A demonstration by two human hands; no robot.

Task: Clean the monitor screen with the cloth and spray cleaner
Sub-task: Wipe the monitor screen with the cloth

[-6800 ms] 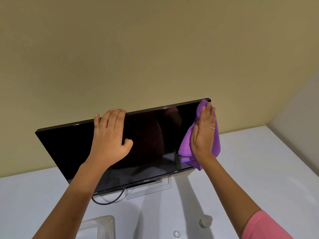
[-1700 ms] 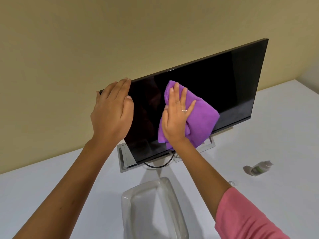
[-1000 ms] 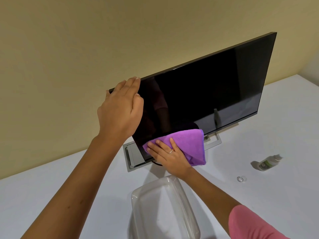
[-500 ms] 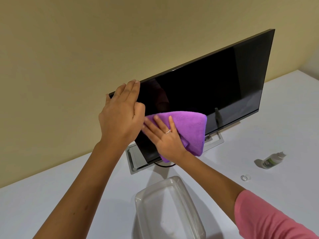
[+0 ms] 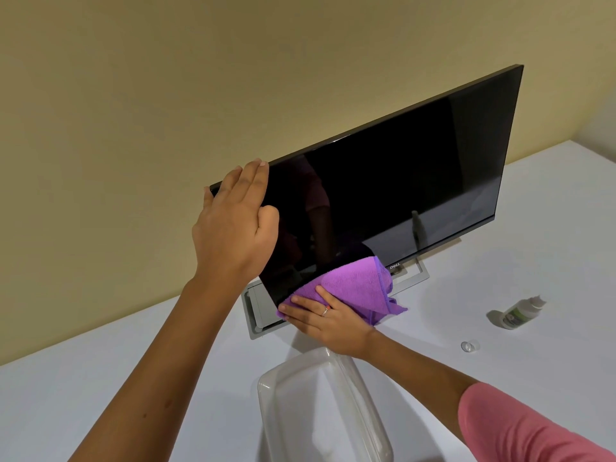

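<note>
A black monitor (image 5: 416, 181) stands tilted on a grey stand (image 5: 256, 315) on a white table. My left hand (image 5: 233, 228) grips its top left corner, fingers over the upper edge and thumb on the screen. My right hand (image 5: 325, 320) presses a purple cloth (image 5: 358, 286) flat against the screen's bottom left edge, beside the logo. A small spray cleaner bottle (image 5: 520, 313) lies on its side on the table to the right, with its clear cap (image 5: 468, 346) loose beside it.
A clear plastic tray (image 5: 276, 395) sits on the white table (image 5: 83, 395) just in front of the monitor, under my right forearm. A beige wall rises close behind the monitor. Another wall closes the far right corner.
My right hand has slid the cloth down from the screen's lower left area to its bottom edge. My left hand stays on the top left corner.
</note>
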